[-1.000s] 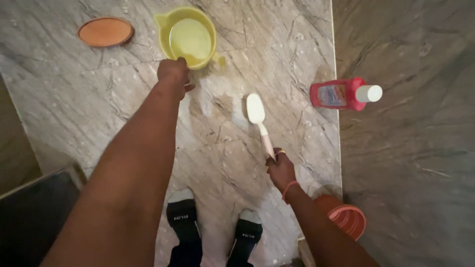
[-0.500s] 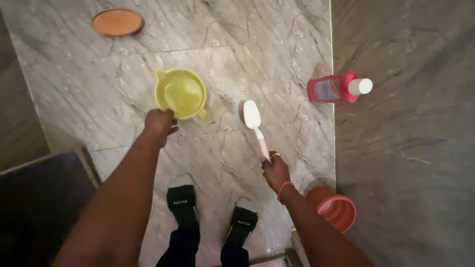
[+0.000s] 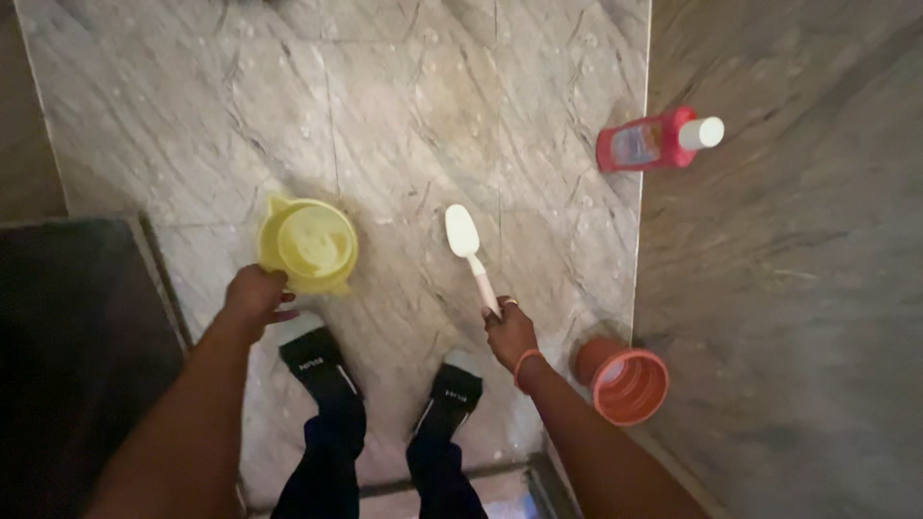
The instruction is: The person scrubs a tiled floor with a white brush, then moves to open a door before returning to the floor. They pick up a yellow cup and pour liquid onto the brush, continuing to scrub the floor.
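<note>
At centre frame, the left hand grips the yellow jug, the right hand holds a white spatula; both hang above the marble floor, nothing set down yet.

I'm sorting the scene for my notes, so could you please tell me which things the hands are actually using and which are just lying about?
In hand:
- yellow jug, held by the left hand
- white spatula, held by the right hand

Lying about:
- red bottle
- orange cup
- dark mat
</note>
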